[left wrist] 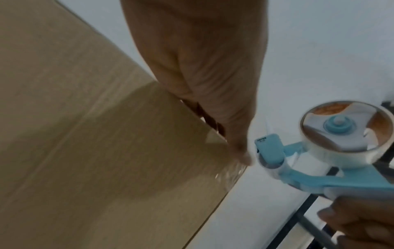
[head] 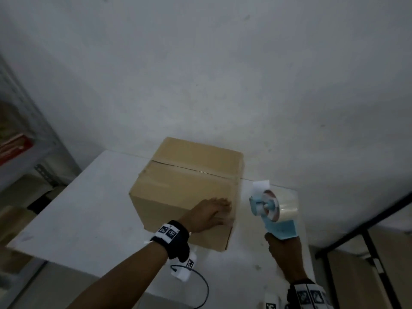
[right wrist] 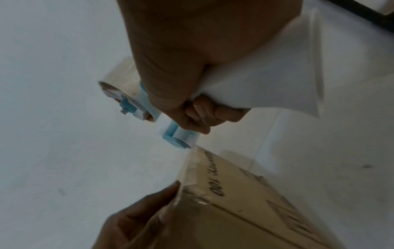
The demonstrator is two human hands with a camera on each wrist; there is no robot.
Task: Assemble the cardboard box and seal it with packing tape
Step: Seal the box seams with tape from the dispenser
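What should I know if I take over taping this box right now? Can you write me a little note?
Left hand: flat, fingers straight, pressing on the top of the cardboard box near its right edge.
Right hand: grips the handle of the blue tape dispenser, held just off the box's right side, not touching it.
The box stands on the white table, flaps closed.
Done: box assembled; clear tape seems to lie over the right edge, shiny and wrinkled in the wrist views.
Left: probably smooth the tape end down. I cannot tell whether the whole top seam is taped, so check it.
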